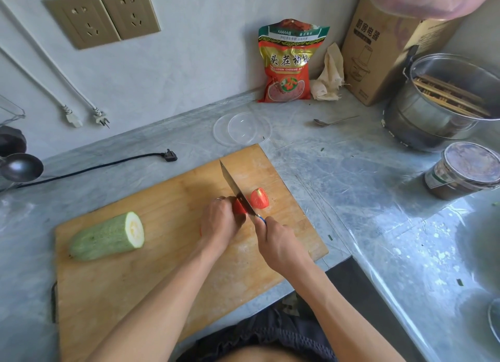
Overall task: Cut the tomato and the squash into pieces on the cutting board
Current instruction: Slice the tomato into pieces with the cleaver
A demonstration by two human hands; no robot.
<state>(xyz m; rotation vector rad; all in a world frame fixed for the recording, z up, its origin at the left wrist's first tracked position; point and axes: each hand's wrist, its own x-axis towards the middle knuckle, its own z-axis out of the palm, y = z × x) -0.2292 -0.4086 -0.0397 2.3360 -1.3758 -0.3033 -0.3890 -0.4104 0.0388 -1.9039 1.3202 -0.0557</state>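
On the wooden cutting board, my left hand curls over a red tomato piece and holds it down. My right hand grips the blue handle of a cleaver, whose blade stands on edge against the held tomato. A cut tomato wedge lies just right of the blade. A pale green squash half lies on the board's left side, its cut face turned right, apart from both hands.
Behind the board lie a clear plastic lid, a spoon and a red snack bag. A steel pot, a jar and a cardboard box stand at the right. A black power cord runs at the left.
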